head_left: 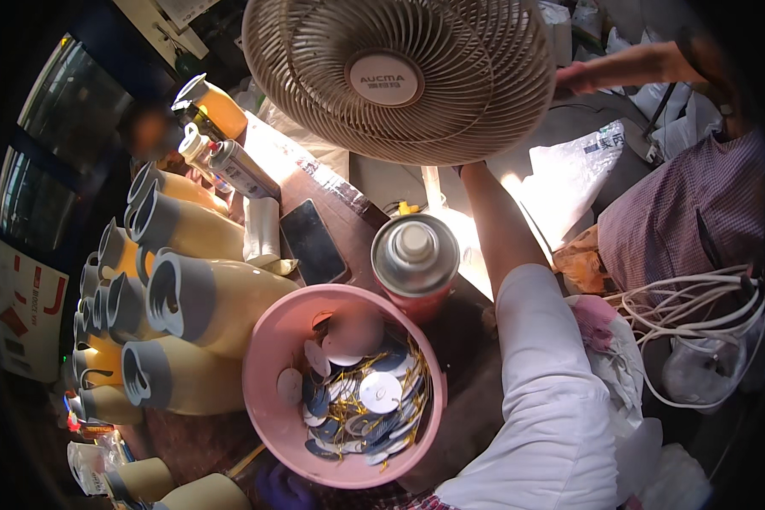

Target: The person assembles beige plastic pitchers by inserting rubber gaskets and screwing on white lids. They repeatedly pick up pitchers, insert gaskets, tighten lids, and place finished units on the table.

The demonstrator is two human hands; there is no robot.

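My right arm, in a white sleeve, reaches forward to a beige electric fan [476, 110]. My right hand is hidden behind its round grille, so its grip on the fan does not show. My left hand is out of view. Nearer to me stands a pink bucket [257, 425] holding many round white and dark blue tags [381, 393] on gold strings. Just beyond the bucket, a metal can [416, 255] with a silver top and reddish side stands on the dark table. Another person's hand [578, 78] is at the fan's right edge.
Several yellowish jugs [221, 297] with grey tops crowd the left side. A black phone [313, 240] lies beside a white roll [262, 229] and a spray can [242, 166]. Coiled white cable [688, 319] hangs at right, near the other person's checked clothing [680, 221] and white bags [574, 174].
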